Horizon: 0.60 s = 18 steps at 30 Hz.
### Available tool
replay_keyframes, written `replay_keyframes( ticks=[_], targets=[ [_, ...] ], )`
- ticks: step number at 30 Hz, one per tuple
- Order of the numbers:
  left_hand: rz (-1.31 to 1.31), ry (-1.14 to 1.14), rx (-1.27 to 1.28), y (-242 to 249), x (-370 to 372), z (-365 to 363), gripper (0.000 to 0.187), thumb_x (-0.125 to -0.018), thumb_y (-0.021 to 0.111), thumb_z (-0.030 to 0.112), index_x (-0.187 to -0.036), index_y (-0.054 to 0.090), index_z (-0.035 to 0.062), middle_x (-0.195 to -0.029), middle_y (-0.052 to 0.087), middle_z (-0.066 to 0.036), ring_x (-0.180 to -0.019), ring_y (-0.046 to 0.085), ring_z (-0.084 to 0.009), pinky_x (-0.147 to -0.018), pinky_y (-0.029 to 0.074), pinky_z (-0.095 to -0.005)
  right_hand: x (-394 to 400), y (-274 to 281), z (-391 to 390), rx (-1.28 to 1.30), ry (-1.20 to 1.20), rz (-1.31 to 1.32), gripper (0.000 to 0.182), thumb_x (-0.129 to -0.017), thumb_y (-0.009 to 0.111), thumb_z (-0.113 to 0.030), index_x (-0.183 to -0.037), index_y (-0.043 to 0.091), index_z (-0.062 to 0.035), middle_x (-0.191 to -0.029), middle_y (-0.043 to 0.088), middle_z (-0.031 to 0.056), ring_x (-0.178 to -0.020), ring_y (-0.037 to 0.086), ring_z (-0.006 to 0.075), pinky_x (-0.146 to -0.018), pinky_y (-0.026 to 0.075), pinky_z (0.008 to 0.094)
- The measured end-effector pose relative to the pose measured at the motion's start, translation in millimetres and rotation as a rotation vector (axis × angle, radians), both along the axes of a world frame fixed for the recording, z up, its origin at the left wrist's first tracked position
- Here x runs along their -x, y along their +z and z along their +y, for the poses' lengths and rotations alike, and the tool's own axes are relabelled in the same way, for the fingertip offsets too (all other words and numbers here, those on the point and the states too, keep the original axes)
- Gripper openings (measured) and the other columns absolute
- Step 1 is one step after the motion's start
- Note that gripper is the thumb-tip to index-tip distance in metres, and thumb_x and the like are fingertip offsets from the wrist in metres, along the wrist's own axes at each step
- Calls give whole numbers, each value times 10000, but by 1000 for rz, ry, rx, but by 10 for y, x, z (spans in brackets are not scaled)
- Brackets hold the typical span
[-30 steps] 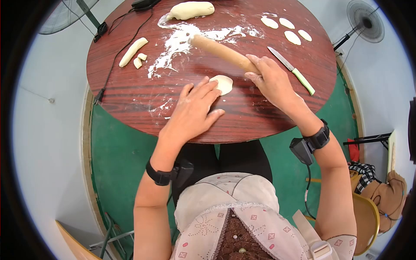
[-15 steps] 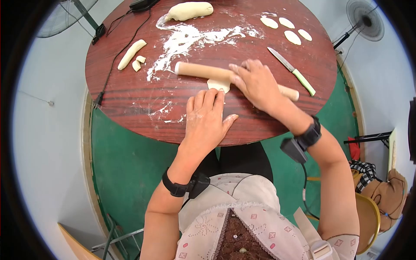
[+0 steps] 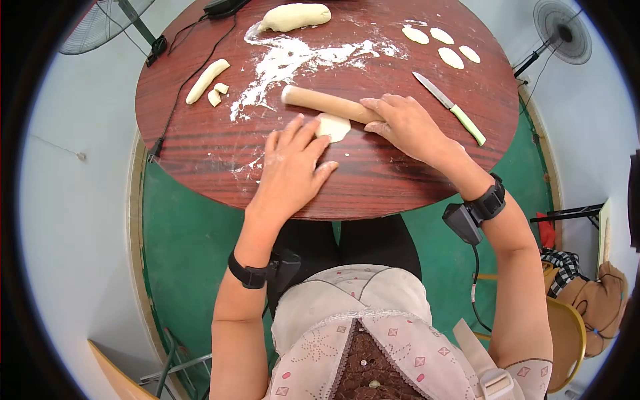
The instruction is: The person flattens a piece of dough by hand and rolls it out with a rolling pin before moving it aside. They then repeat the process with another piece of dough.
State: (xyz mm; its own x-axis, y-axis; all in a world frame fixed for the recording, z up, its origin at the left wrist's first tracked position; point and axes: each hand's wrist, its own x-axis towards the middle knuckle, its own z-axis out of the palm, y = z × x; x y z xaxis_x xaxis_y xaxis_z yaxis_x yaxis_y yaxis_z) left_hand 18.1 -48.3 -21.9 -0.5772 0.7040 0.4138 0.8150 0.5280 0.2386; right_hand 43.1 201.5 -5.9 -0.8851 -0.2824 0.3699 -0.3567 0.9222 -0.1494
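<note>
My right hand (image 3: 415, 131) is closed over a wooden rolling pin (image 3: 323, 101) near its right part, and hides that end. The pin lies slantwise on the table, along the far edge of a small flattened round of dough (image 3: 335, 128). My left hand (image 3: 291, 162) rests palm down with its fingers spread, its fingertips touching the left edge of the round. White flour (image 3: 283, 60) is smeared on the tabletop beyond the pin. Dark straps with small boxes sit on both wrists.
A knife (image 3: 452, 110) with a pale green handle lies to the right, below several flat dough rounds (image 3: 451, 58). A large dough log (image 3: 297, 16) is at the back. A thin dough roll (image 3: 207, 81), two cut pieces and a black cable (image 3: 179, 100) lie on the left.
My left hand has shifted left and its fingers have spread. The pin's left end has moved slightly away and right; its right end, seen before, is now hidden by my right hand.
</note>
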Motion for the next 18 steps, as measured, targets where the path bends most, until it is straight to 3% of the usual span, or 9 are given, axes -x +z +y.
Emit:
replay_keyframes(
  ticks=[5,8,12,13,18],
  targets=[
    [15,-16,-82,21,-213,178,474,-791,712,279,-1173,601,21,-1284,530,-159,-1220,454,-339,-998,333,-475,-87,93,-19,171,-16,2,393,-888,624,-239,-1232,575,-55,-942,625,136,-894,602,316,-805,470,421],
    [-38,45,-66,-35,-359,307,549,-801,704,329,-1188,579,-39,-1279,530,-170,-1205,473,-317,-974,342,-458,-95,55,-155,83,120,-35,375,-907,599,-261,-1232,583,-74,-980,608,134,-937,583,305,-811,464,411],
    [-36,82,-28,-53,-391,295,557,-809,700,334,-1205,575,-38,-1294,528,-167,-1224,469,-302,-984,329,-451,147,-60,-228,-125,-14,48,381,-964,481,-360,-1230,606,-117,-1055,559,105,-1003,522,270,-840,435,404],
    [-53,78,-33,-50,-397,284,554,-809,702,331,-1205,576,-35,-1292,529,-167,-1224,469,-303,-985,327,-450,261,-59,-174,-143,-60,47,377,-972,459,-359,-1211,620,-115,-1011,567,106,-978,528,274,-845,429,404],
    [-71,52,-54,-28,-350,258,540,-806,710,314,-1204,580,-26,-1281,532,-166,-1224,466,-308,-998,315,-459,176,-109,-184,16,-6,48,347,-940,527,-319,-1176,636,-88,-935,570,101,-905,545,282,-790,459,412]
  ],
)
